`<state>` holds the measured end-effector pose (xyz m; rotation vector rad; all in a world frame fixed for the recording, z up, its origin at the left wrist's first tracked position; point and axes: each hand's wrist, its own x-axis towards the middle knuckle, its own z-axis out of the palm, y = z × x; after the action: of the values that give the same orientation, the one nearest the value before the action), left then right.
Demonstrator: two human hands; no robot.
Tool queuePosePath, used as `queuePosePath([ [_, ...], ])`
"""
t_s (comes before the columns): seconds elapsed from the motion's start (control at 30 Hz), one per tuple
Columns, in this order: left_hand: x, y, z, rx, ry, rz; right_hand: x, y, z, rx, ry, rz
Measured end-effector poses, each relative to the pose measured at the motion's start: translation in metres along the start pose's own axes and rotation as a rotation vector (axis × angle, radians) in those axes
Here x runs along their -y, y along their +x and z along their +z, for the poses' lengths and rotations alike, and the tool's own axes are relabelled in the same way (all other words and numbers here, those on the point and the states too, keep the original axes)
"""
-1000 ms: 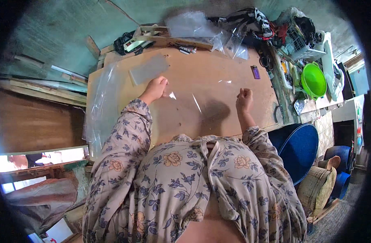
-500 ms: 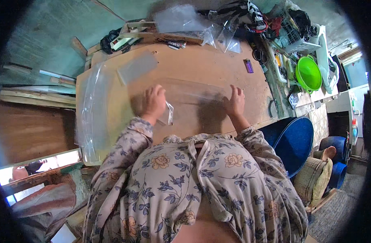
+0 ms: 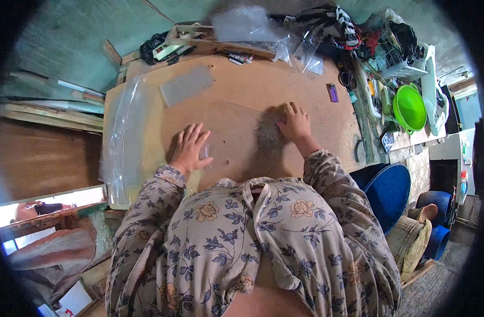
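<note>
A clear plastic sheet lies on the brown tabletop between my hands, its outline faint against the board. My left hand rests open with fingers spread, over the sheet's near left part. At the far right part of the sheet is my right hand, fingers bent and apart, the tips touching down. Nothing shows in its grasp. Beyond my left hand lies a smaller frosted plastic piece. Long glossy clear plastic covers the table's left side.
A purple lighter lies at the table's right, near black scissors. A green basin stands beyond the right edge, with a blue barrel below. Plastic bags and wood pieces line the back.
My left hand has let go of the plastic's crinkled edge and spread flat, lower and to the left. My right hand has moved left. The sheet now lies flatter.
</note>
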<state>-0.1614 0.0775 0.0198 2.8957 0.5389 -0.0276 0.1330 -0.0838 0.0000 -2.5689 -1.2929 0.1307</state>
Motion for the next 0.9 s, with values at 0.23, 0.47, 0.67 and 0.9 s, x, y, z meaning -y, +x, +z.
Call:
queuePosePath([
  [0.23,0.005,0.006,0.038,-0.463,-0.111,-0.666,-0.002,0.011,0.005,0.183,0.242,-0.137],
  [0.47,0.000,0.026,0.027,-0.330,-0.213,-0.613,0.017,-0.037,0.001,0.226,0.331,-0.324],
  [0.67,0.040,0.022,0.063,-0.458,-0.627,-0.659,-0.011,-0.027,0.000,0.253,0.283,-0.452],
  [0.9,0.031,0.031,0.028,-0.357,-0.837,-0.546,-0.035,-0.005,-0.033,0.265,0.525,0.057],
])
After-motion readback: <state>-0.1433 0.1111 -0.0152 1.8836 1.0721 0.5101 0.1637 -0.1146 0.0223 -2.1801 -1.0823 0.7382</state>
